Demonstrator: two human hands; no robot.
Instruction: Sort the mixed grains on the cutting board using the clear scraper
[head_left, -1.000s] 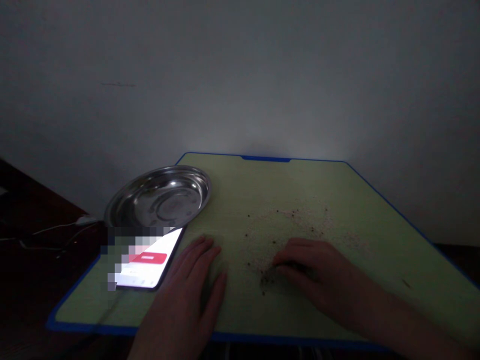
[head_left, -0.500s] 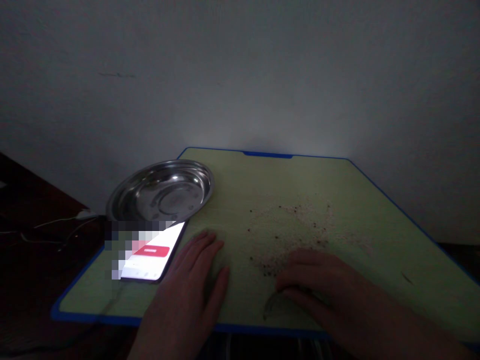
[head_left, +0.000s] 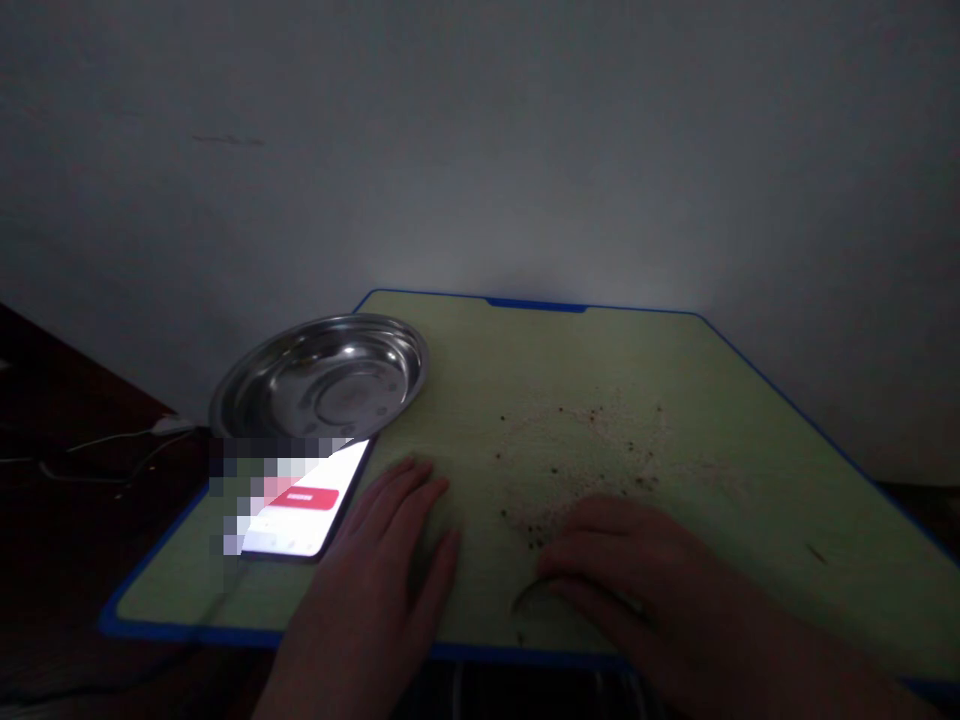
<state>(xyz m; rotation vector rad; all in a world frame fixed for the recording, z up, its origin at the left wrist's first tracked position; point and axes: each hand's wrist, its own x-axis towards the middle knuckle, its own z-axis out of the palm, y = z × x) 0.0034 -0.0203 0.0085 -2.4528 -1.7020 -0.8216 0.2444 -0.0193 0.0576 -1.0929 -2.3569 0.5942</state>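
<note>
Your right hand [head_left: 637, 575] pinches a thin curved strip [head_left: 527, 592], now drawn closer to the table's [head_left: 225, 631] near edge; one dark speck [head_left: 520, 638] sits apart from the scattered grains [head_left: 574, 482]; your left hand [head_left: 360, 590] lies spread beside the phone [head_left: 304, 525]

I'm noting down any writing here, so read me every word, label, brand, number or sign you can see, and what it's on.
No text is readable.
Phone: pale marks on the red bar and faint marks below, too small and blurred.
Metal basin: no lettering discernible.
Tabletop: none visible.
</note>
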